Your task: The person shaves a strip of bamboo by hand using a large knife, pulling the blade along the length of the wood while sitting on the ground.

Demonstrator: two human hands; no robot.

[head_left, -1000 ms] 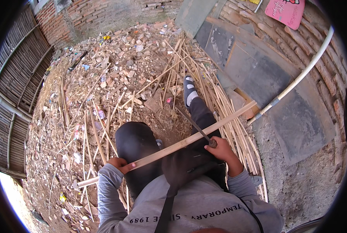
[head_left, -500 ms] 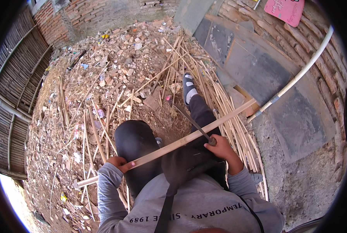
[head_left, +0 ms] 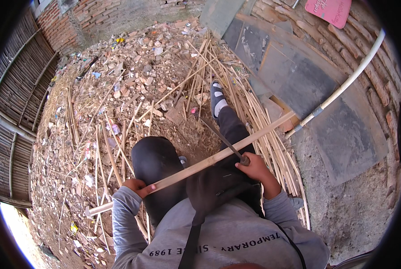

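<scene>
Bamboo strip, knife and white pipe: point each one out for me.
bamboo strip (head_left: 196, 167), head view, mid-length of the strip over the lap
knife (head_left: 220, 136), head view, middle of the dark blade
white pipe (head_left: 348, 80), head view, upper stretch against the brick wall

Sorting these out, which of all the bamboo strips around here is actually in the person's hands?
The long pale strip lying across the lap: left hand holds one end, right hand works a blade on it. The others lie on the ground.
</scene>
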